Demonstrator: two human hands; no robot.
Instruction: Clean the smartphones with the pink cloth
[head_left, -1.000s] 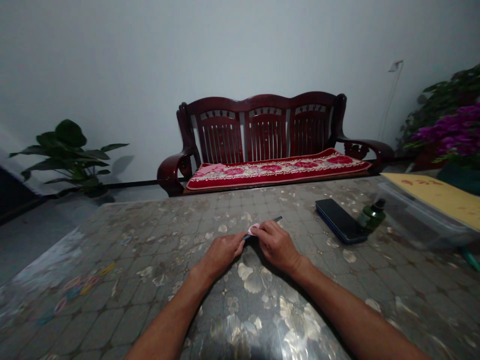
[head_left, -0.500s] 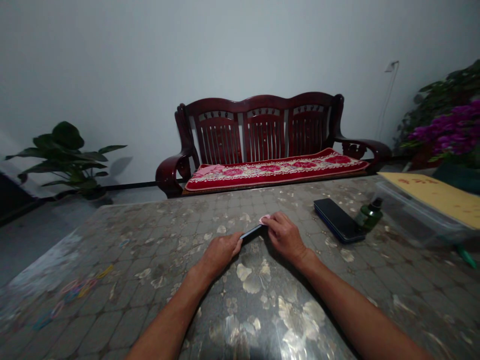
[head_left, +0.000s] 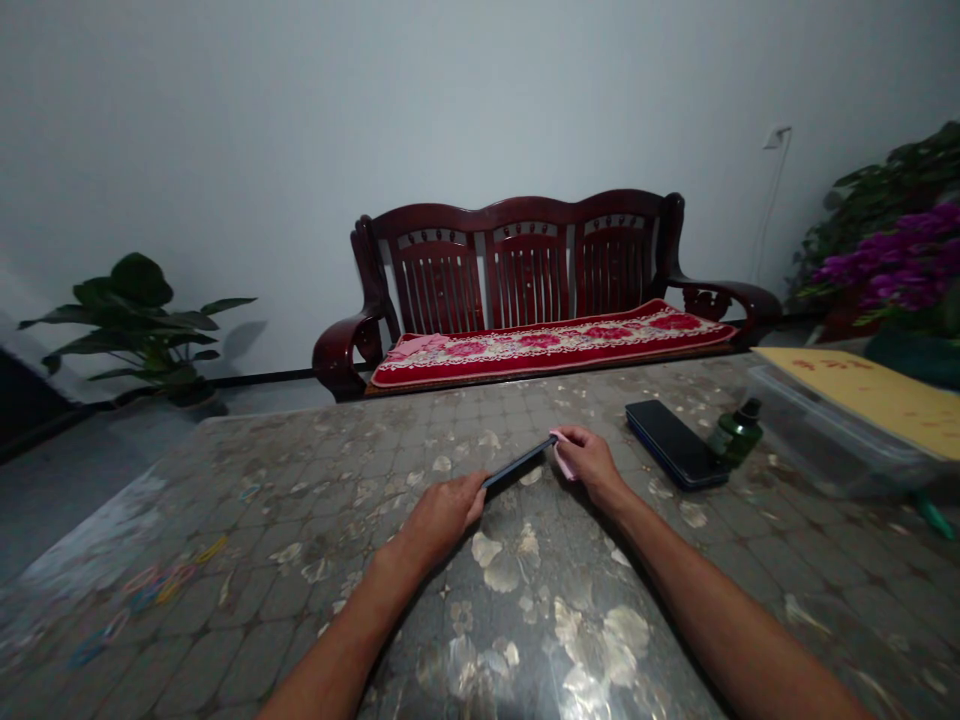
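A slim, dark, straight-edged bar-like object (head_left: 520, 466), seen almost edge-on, lies between the two hands over the middle of the tabletop (head_left: 322, 630), slanting up toward the right; whether it touches the surface below cannot be told. The left hand (head_left: 444, 512) has its grip closed around the near-left end. At the far-right end, the right hand (head_left: 592, 462) pinches a small pale pink cloth (head_left: 565, 463) in a narrow grip, the cloth meeting the tip of the bar-like object and hanging down beside the fingers.

To the right of that hand lies a flat black rectangular slab with a dark blue edge (head_left: 675, 443). A small green bottle with a black top (head_left: 737, 436) stands just beside its right side, and farther right is a clear plastic box (head_left: 806, 435) with a yellow sheet bearing red marks (head_left: 862, 388) on top. Well to the left, thin loops in yellow, pink and blue (head_left: 212, 549) lie scattered on the grey, flower-patterned surface.

Beyond stands a dark red wooden bench (head_left: 527, 207) carrying a red floral seat cover (head_left: 540, 343), with a broad-leaved green plant (head_left: 139, 280) to its left and purple flowers (head_left: 900, 255) to its right.
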